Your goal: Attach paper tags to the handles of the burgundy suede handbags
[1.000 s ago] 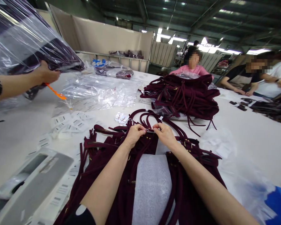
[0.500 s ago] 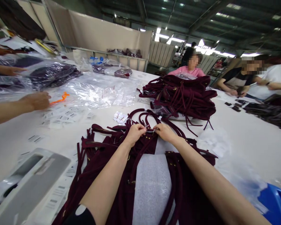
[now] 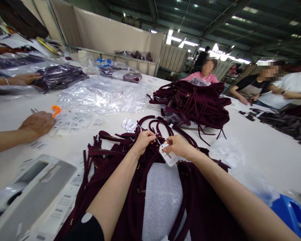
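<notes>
Tag (image 3: 169,156) now shows its printed face, gripped by thumb and fingers of my right hand (image 3: 178,147); the earlier frame shows just a thin pale sliver between my hands, so I judge the tag is ready for handling at the handles; my left hand (image 3: 145,142) is pinched closed there, on what I can't tell; burgundy bag (image 3: 205,214) lies before me, under my forearms; also different: co-worker's hand (image 3: 37,125) sits lower, orange strip (image 3: 56,110) bunched up.

Bag (image 3: 135,211) matt, suede-like; tag (image 3: 170,158) smooth card.
</notes>
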Demonstrator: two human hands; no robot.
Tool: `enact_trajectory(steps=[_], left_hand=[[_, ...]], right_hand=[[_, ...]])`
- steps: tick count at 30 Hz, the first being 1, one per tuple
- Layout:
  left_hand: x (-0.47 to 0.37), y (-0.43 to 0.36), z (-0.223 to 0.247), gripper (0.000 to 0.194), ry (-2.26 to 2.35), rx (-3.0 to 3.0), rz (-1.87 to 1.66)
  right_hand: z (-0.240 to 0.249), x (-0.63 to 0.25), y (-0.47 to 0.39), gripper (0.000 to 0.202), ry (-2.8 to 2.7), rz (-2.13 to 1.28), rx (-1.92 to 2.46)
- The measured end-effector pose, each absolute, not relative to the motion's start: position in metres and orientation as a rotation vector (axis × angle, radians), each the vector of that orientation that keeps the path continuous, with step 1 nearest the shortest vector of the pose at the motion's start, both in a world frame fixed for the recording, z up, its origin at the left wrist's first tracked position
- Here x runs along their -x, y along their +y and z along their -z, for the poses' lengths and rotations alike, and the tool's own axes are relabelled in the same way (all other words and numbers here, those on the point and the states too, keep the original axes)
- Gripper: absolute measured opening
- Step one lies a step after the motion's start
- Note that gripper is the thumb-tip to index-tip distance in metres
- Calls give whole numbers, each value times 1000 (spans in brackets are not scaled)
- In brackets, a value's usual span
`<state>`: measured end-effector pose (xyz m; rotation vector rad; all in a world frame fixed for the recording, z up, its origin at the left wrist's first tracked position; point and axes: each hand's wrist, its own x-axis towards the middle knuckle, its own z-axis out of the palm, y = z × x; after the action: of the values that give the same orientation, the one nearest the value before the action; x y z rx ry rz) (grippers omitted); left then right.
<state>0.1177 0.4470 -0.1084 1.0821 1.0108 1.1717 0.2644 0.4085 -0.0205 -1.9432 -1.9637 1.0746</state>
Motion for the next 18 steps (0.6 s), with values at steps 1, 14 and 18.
enact_trajectory(steps=[1,14,18], left_hand=[[-117,446,108,14,986,-1055,-1183],[-107,427,100,20,748,-1000,-1226],[-97,410,94,20,748,-1088,-1184]], right_hand=[[25,-262,409,14,-1739,-1316,1899],[61,-239,392,9,-677,-1971,1299],[62,-238,385,10,-518,-1944,1304]])
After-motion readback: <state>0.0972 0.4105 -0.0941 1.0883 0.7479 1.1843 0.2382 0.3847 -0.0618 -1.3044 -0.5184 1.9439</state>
